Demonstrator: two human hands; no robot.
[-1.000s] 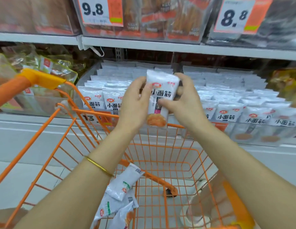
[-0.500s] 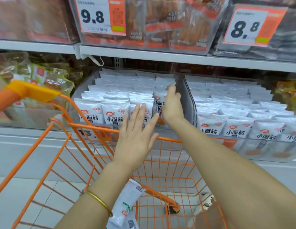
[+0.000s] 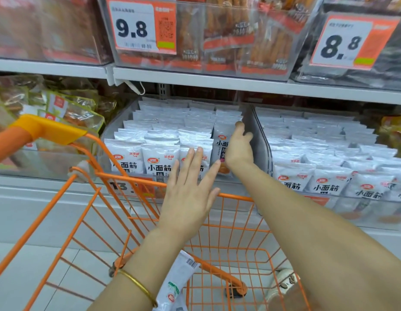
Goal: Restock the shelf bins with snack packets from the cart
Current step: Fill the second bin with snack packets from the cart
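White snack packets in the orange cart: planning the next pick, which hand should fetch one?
Left: left hand hovers open above the orange wire cart; right hand reaches into the clear shelf bin.

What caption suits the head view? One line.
Right hand touches a white packet in the left bin; left hand hovers open.

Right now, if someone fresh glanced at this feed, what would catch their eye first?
Two bare hands reach over the orange cart: the left hand is spread open before the left bin, and the right hand is against the end packet by that bin's right wall. White snack packets pack it and the right bin. On the shelf above hang the 9.8 price tag and the 8.8 price tag.
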